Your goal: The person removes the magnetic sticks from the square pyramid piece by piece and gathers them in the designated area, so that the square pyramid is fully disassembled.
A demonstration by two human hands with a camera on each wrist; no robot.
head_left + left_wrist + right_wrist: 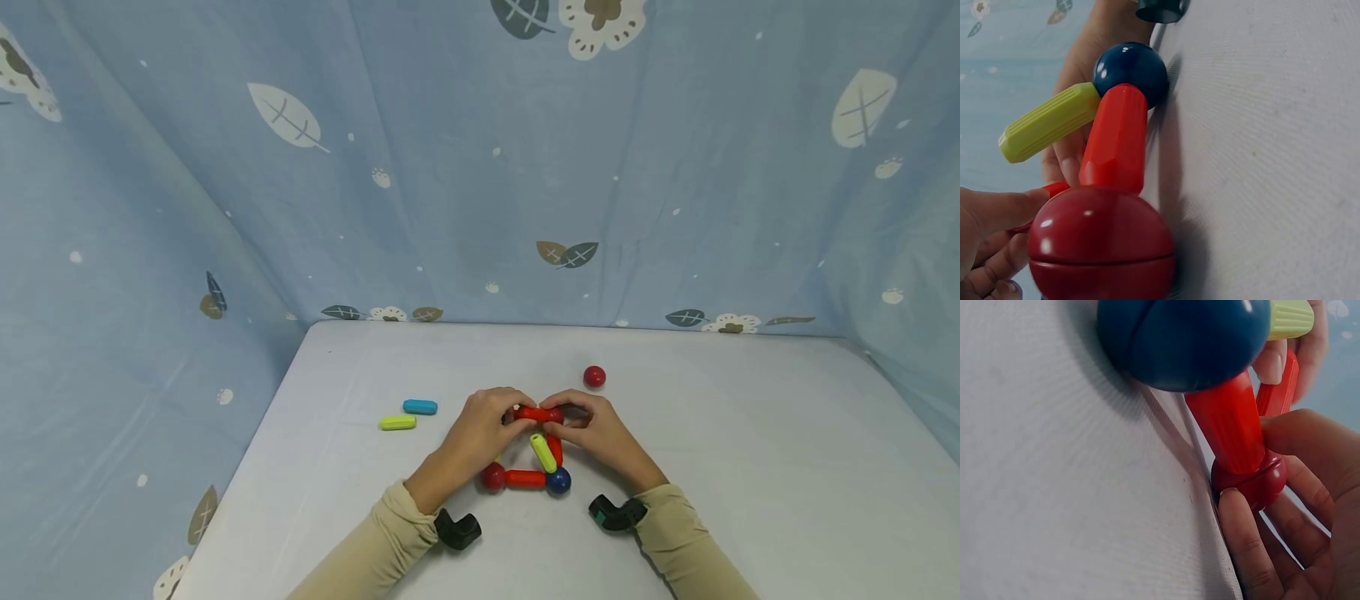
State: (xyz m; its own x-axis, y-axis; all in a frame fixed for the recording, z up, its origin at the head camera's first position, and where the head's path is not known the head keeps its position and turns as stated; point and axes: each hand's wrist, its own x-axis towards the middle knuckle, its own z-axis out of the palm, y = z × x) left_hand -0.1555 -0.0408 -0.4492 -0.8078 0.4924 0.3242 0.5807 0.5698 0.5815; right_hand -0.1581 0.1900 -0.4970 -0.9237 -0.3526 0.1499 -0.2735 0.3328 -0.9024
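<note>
My left hand [480,425] pinches a red rod [534,414] at the far side of a frame of rods and balls. With thumb and fingers, my right hand [600,429] grips the dark red ball [1250,481] at that rod's right end. From this ball another red rod [1229,425] runs to a blue ball [558,481] at the near right corner. A yellow-green rod [1050,122] slants upward from the blue ball. Along the near side, a red rod [525,479] joins the blue ball to a dark red ball [1102,244]. My left hand hides much of the frame's left side.
Left of the hands, a blue rod [420,407] and a yellow-green rod [397,422] lie on the white table [750,467]. A loose red ball [595,377] sits beyond the right hand. Blue patterned cloth [465,183] hangs behind the table and at its sides.
</note>
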